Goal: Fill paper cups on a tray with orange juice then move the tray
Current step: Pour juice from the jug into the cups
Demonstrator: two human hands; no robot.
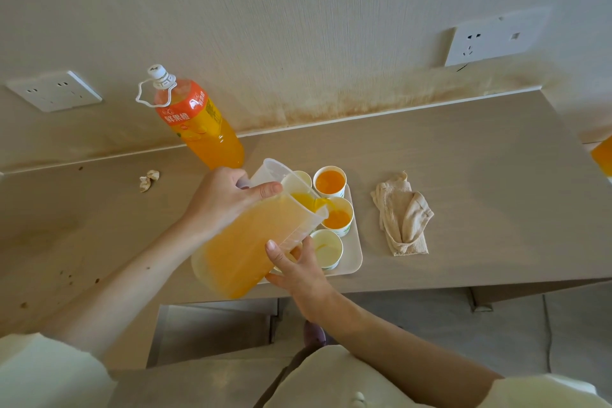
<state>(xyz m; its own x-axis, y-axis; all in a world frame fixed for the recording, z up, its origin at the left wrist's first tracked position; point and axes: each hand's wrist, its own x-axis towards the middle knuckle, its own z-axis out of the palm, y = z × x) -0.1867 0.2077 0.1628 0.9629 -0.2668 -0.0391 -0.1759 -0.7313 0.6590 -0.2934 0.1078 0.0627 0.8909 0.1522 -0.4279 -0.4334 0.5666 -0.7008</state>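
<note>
Fingers [261,191] of the left hand [228,199] clamp the tilted jug [245,248] near its rim. The right hand [298,270] grips its lower side, thumb on the wall. Juice runs from the spout into the middle cup [337,217] on the tray [357,252], which sits at the near edge of the desk [480,159], left of a cloth [402,219].

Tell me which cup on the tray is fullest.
The far-right cup, juice high up its wall. The middle cup is part filled under the jug; the nearest cup holds barely any.
</note>
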